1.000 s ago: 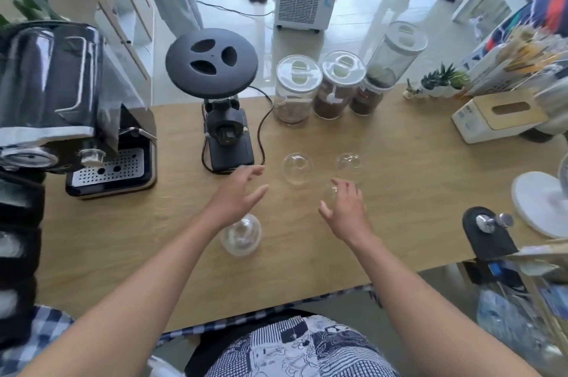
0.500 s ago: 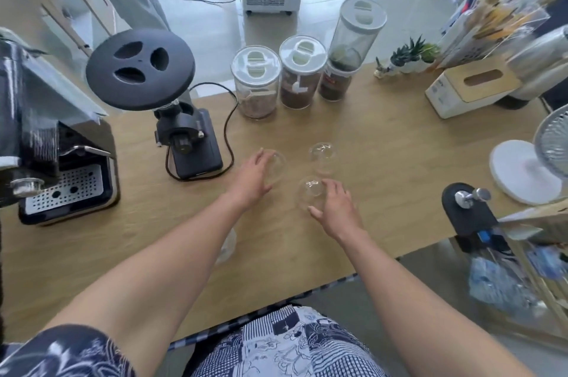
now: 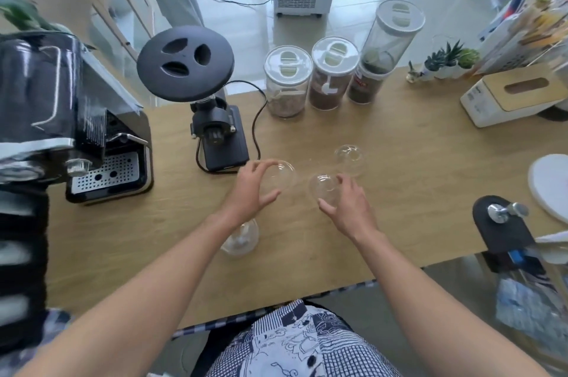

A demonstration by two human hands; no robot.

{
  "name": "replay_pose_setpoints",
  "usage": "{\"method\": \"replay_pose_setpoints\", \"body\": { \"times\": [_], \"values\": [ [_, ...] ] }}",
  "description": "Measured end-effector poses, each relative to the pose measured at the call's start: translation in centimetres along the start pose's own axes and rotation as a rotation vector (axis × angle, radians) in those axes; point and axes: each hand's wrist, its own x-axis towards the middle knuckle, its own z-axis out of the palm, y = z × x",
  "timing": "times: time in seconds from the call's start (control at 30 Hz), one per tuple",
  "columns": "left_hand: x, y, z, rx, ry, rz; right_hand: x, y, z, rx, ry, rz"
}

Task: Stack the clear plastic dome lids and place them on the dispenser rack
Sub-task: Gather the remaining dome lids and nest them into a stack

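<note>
Dome lids: we count four on wooden counter [image 3: 399, 223]. Left hand [image 3: 249, 189] half-closed, thumb and fingers cupping one lid [image 3: 281, 175] beside grinder base [image 3: 226, 146]. Right hand [image 3: 347, 204] curled round second lid [image 3: 324, 186], fingertips on rim. Third lid [image 3: 350, 157] sits free, just behind right hand. Fourth lid [image 3: 241, 238] partly hidden under left forearm. We can't tell whether held lids are lifted off counter.

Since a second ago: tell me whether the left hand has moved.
Yes. The left hand has gone forward and to the right, away from the near dome lid, and now cups the dome lid right of the black grinder.
</note>
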Motion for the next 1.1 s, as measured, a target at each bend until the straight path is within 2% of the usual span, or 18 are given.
{"method": "replay_pose_setpoints", "body": {
  "times": [0.2,0.47,0.73,0.9,1.1],
  "values": [
    [-7.5,-2.8,-3.5,-0.065,0.127,-0.028,-1.0,-3.8,0.7,0.101,0.038,-0.131],
    [-13.4,-5.1,-3.0,-0.087,0.104,-0.153,-3.3,-8.3,2.6,0.139,-0.014,-0.271],
    [-14.4,-5.1,-0.5,-0.137,0.057,-0.289,-5.8,-11.3,4.9,0.084,-0.13,-0.376],
    [-13.9,-5.0,0.3,-0.135,0.068,-0.279,-6.8,-12.6,6.1,-0.018,-0.19,-0.418],
    [-13.3,-4.8,0.6,-0.144,0.096,-0.265,-7.0,-12.8,6.4,-0.063,-0.172,-0.439]
  ]
}}
